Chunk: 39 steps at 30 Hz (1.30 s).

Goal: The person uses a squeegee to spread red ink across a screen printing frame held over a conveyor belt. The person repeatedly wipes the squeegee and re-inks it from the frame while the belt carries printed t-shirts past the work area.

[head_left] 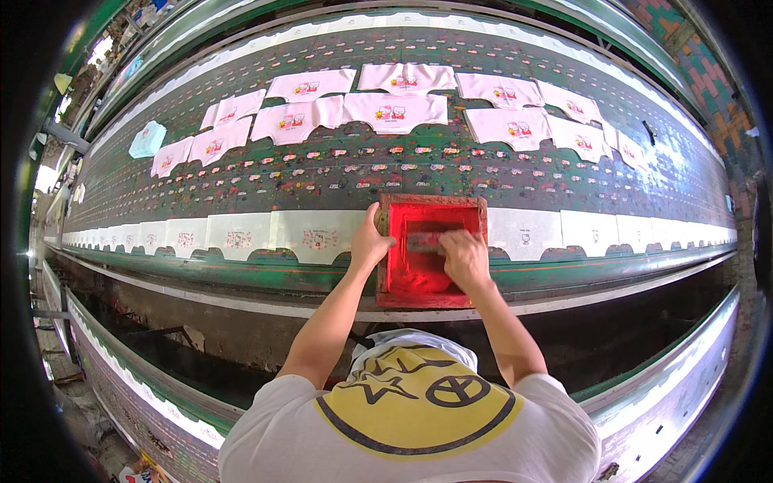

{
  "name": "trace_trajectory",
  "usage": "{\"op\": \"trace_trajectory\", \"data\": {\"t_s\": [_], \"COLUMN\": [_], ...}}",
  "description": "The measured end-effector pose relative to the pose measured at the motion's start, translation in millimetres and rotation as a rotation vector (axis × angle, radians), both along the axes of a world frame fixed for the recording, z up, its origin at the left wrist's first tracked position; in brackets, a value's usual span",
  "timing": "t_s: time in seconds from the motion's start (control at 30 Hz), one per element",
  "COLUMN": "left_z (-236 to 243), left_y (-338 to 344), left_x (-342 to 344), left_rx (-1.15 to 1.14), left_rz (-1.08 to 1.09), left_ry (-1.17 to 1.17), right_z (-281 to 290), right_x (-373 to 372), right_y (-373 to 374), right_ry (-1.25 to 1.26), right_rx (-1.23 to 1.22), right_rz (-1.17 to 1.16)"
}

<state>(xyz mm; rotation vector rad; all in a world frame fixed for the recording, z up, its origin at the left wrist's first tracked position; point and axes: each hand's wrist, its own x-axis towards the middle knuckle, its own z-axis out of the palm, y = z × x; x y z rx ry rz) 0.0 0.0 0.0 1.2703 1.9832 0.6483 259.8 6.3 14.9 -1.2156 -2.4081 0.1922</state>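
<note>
A wooden screen frame (435, 300) with bright red ink inside lies over the row of white cut fabric pieces at the table's near edge. My left hand (370, 240) grips the frame's left side. My right hand (465, 260) is closed on a squeegee (423, 241) inside the red screen, slightly blurred. Left of the frame, fabric pieces (318, 237) carry pink-and-red printed designs; those to the right (523, 236) show small dark outline prints. The piece under the frame is hidden.
The long dark-green, paint-spotted table (322, 185) holds two rows of printed pink-white garment pieces (394, 110) farther back, a pale blue stack (146, 138) at left and a strip of white pieces (386, 24) along the far edge. Parallel tables (672, 386) stand behind me; a tiled floor (668, 20) shows at right.
</note>
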Motion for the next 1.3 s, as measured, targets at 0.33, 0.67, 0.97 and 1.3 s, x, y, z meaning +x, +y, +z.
{"op": "trace_trajectory", "data": {"t_s": [0.33, 0.67, 0.97, 1.3], "left_z": [-1.7, 0.2, 21.0, 22.7], "left_y": [1.9, 27.8, 47.7, 47.3], "left_x": [1.0, 117.1, 233.8, 250.8], "left_rx": [0.029, 0.219, 0.039, -0.020], "left_rz": [0.079, 0.052, 0.097, 0.137], "left_ry": [-0.241, -0.223, -0.236, -0.302], "right_z": [17.8, 45.6, 31.4, 17.4], "right_x": [20.6, 130.7, 243.6, 264.1], "right_y": [-68.7, -32.9, -15.5, -18.3], "right_ry": [0.082, 0.042, -0.007, 0.025], "right_rx": [0.023, 0.059, 0.018, -0.059], "right_rz": [0.027, -0.008, -0.012, 0.021]}}
